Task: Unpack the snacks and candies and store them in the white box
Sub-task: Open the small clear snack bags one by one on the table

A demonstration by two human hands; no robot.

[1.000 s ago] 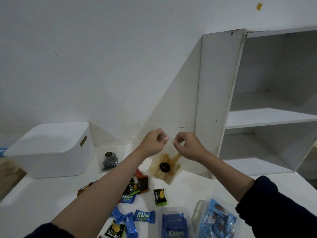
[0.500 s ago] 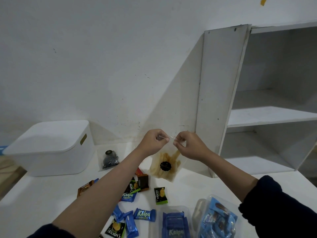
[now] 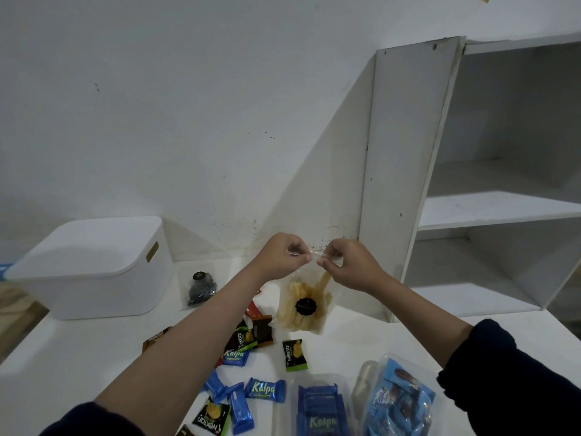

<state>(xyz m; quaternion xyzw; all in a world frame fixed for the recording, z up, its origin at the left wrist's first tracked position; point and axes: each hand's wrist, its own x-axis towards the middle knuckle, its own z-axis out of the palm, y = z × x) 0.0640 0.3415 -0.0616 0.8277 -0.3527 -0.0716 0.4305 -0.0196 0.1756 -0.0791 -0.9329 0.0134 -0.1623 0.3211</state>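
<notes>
Above the white table (image 3: 361, 344), a clear snack bag (image 3: 303, 305) hangs in the air, its top edge pinched between the fingertips of the left hand (image 3: 279, 258) and the right hand (image 3: 347, 265), one at each side of the opening. It holds pale yellow sticks and carries a round black label whose print is too small to read. Along the bottom edge two clear tubs (image 3: 317, 407) of blue packs are cut off, as is a black Nextar packet (image 3: 211, 418). The left forearm hides part of the loose wrappers: five blue Kalpa candies (image 3: 265, 390) and four Nextar packets show, some only partly. One white box (image 3: 94, 269) sits at the far left with its lid on, a small bag of dark snacks (image 3: 201, 289) just beside it. One white shelf unit (image 3: 471, 184) stands on the right.
</notes>
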